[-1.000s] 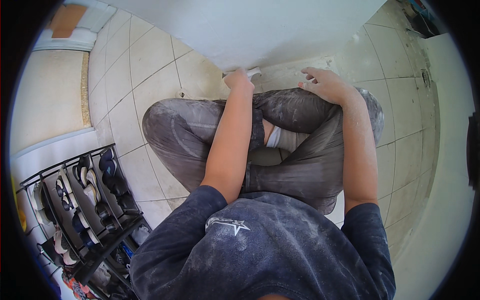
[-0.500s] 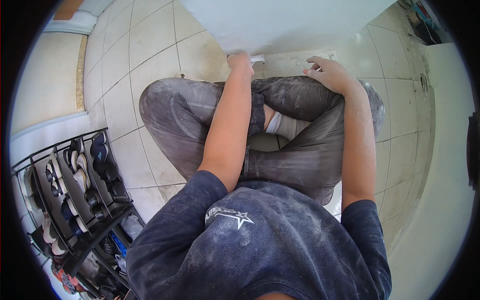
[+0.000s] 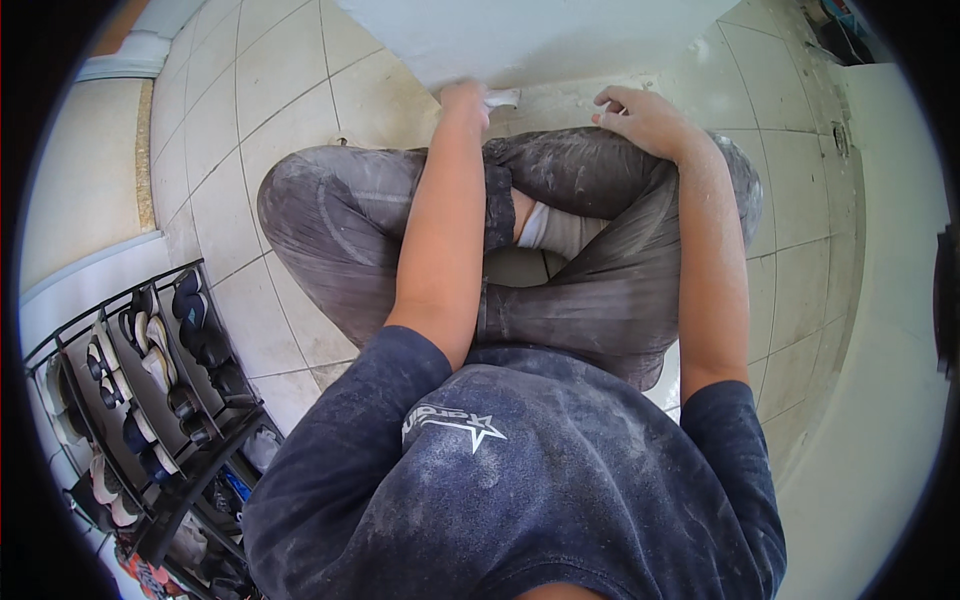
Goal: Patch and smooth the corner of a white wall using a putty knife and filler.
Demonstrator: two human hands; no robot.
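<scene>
I sit cross-legged in dusty dark trousers [image 3: 560, 320], facing the base of a white wall [image 3: 530, 40]. My left hand [image 3: 465, 100] is closed on a small white object [image 3: 503, 97] at the foot of the wall; I cannot make out exactly what it is. My right hand [image 3: 640, 118] hovers at or rests over my right leg near the wall, fingers loosely curved and apart, holding nothing I can see. Pale dust marks both my hand and clothes.
A black rack [image 3: 140, 430] with several pairs of shoes stands at the lower left, near a pale board [image 3: 85, 170]. Tiled floor [image 3: 280, 80] surrounds my legs. Another white wall [image 3: 860, 300] runs along the right, with dark clutter [image 3: 835, 30] at the far upper right.
The whole view has shifted, so both hands sit higher in the picture. My left hand stays at the wall's base with the white object; my right hand keeps a similar loose pose.
</scene>
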